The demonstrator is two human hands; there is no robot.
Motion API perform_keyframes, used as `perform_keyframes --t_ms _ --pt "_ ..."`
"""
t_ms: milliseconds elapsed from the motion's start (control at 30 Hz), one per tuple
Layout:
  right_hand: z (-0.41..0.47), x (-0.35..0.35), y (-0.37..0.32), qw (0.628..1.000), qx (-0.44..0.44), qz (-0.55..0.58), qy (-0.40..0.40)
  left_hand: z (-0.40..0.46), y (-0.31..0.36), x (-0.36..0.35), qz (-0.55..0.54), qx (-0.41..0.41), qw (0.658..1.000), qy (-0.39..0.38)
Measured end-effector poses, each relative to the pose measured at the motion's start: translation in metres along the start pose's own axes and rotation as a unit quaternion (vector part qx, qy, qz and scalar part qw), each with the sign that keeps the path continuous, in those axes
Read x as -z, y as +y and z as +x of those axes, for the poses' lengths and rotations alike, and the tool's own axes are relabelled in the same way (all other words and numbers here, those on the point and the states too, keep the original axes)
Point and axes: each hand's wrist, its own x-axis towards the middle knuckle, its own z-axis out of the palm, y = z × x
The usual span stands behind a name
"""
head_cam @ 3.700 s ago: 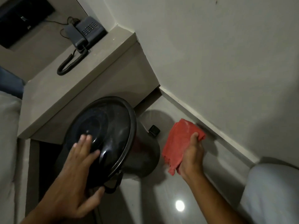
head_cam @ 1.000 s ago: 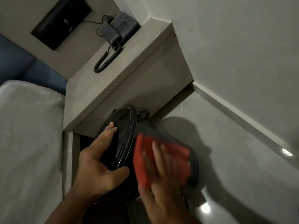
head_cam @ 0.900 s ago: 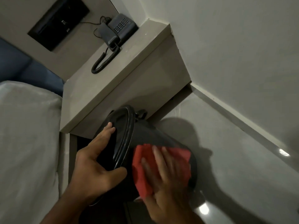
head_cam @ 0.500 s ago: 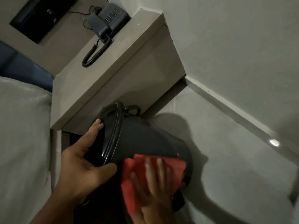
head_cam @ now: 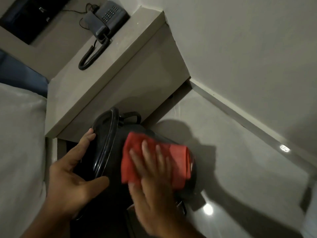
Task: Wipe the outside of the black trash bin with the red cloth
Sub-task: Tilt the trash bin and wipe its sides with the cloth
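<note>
left hand (head_cam: 68,182) clamps the lid rim of the black trash bin (head_cam: 116,152), tipped on the floor by the nightstand. right hand (head_cam: 152,179) lies flat, fingers spread, pressing the red cloth (head_cam: 154,160) on its side. i'd keep steady pressure and rotate the bin. no readable labels anywhere.

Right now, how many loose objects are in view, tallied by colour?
Black: 1, the round black plastic trash bin, tilted
Red: 1, the folded red cloth pressed on the bin's side
Dark grey: 1, the corded dark grey desk telephone on the bedside shelf
Total: 3
</note>
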Motion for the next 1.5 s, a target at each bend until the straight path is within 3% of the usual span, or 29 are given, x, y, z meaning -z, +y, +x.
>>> perform_keyframes --t_ms 67,100,167,200,267,367,500,600,667,733,833,967,1067,1167,1300,1333,1400,1467,1500 --pt "-0.029 -0.002 0.01 0.998 0.038 -0.052 0.007 -0.002 -0.001 0.001 0.008 0.004 1.0 0.01" --pt "-0.033 0.004 0.026 0.996 0.0 -0.089 0.028 -0.003 -0.001 0.001 0.011 0.007 1.0 0.011" --pt "-0.015 0.027 0.061 0.972 -0.184 -0.138 0.045 -0.005 0.002 0.002 0.014 0.001 1.0 0.009" --pt "0.004 0.041 0.077 0.953 -0.28 -0.11 0.026 -0.005 0.003 0.003 0.016 -0.003 1.0 0.009" --pt "0.042 0.063 0.09 0.932 -0.361 0.021 -0.001 -0.009 0.007 0.0 0.042 -0.013 0.999 0.014" --pt "0.066 0.07 0.061 0.955 -0.278 0.098 -0.007 -0.009 0.017 -0.017 0.127 -0.082 0.988 0.018" --pt "0.049 0.061 0.024 0.959 -0.146 0.229 0.077 -0.016 0.022 -0.055 0.271 -0.186 0.944 -0.026" --pt "0.032 0.059 0.041 0.97 -0.037 0.215 0.112 -0.02 0.019 -0.066 0.29 -0.218 0.931 -0.043" --pt "0.023 0.052 0.068 0.969 -0.072 0.215 0.096 -0.023 0.015 -0.068 0.311 -0.238 0.917 -0.071" --pt "0.024 0.051 0.095 0.949 -0.181 0.247 0.076 -0.03 0.011 -0.072 0.336 -0.257 0.902 -0.087" --pt "0.053 0.058 0.124 0.929 -0.314 0.194 -0.023 -0.037 0.007 -0.076 0.348 -0.298 0.885 -0.084" --pt "0.107 0.058 0.104 0.919 -0.318 0.219 -0.077 -0.034 0.005 -0.077 0.361 -0.329 0.869 -0.081" --pt "0.103 0.06 0.085 0.9 -0.291 0.324 -0.022 -0.035 0.001 -0.075 0.368 -0.319 0.869 -0.088" --pt "0.045 0.048 0.08 0.915 -0.223 0.333 0.048 -0.035 0.001 -0.079 0.34 -0.286 0.894 -0.062" --pt "-0.023 0.041 0.104 0.946 -0.16 0.259 0.109 0.005 0.037 -0.113 0.386 -0.089 0.918 -0.018" --pt "-0.03 0.043 0.111 0.949 -0.165 0.248 0.105 0.021 0.05 -0.124 0.354 -0.028 0.935 -0.005" --pt "-0.03 0.053 0.12 0.947 -0.179 0.244 0.105 0.057 0.078 -0.131 0.178 0.041 0.982 0.053" --pt "-0.018 0.064 0.119 0.941 -0.208 0.225 0.141 0.083 0.084 -0.119 0.013 0.051 0.996 0.072" --pt "-0.011 0.07 0.114 0.939 -0.221 0.218 0.149 0.09 0.079 -0.107 0.001 0.022 0.999 0.035"
